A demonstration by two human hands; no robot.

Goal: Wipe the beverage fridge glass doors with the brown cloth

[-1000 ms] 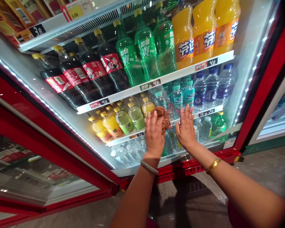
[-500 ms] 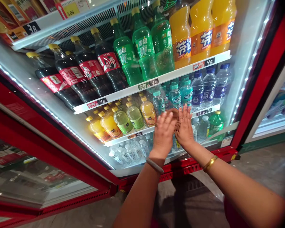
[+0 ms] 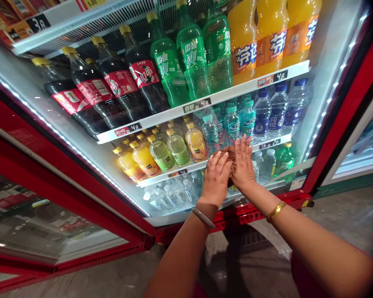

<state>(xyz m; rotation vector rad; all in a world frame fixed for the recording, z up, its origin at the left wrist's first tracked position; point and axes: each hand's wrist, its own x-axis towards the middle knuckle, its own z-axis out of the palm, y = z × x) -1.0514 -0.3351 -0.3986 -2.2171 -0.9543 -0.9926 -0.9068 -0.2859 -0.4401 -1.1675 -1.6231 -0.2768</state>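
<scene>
A crumpled brown cloth [image 3: 226, 154] is pressed against the glass door of a drinks fridge, partly hidden under my hands. My left hand [image 3: 216, 176] bends its fingers over the cloth's left side and holds it to the glass. Beside it, my right hand [image 3: 243, 165] lies flat, fingers stretched upward, its thumb side against the cloth. Behind the glass near my fingertips stand teal-capped bottles [image 3: 233, 123]. A grey bangle [image 3: 203, 217] circles my left wrist and a gold bracelet [image 3: 276, 211] my right.
The fridge's red frame [image 3: 236, 219] runs below my hands. Inside are cola bottles [image 3: 93, 89], green soda bottles [image 3: 191, 54], orange soda bottles [image 3: 244, 49], juice bottles [image 3: 158, 153] and water bottles [image 3: 170, 194]. Another red-framed door [image 3: 81, 215] is at the left, above a grey floor [image 3: 112, 275].
My left hand has shifted slightly down on the glass, and more of the cloth shows above its fingers. My right hand stays nearly in place. The view has tilted a little.
</scene>
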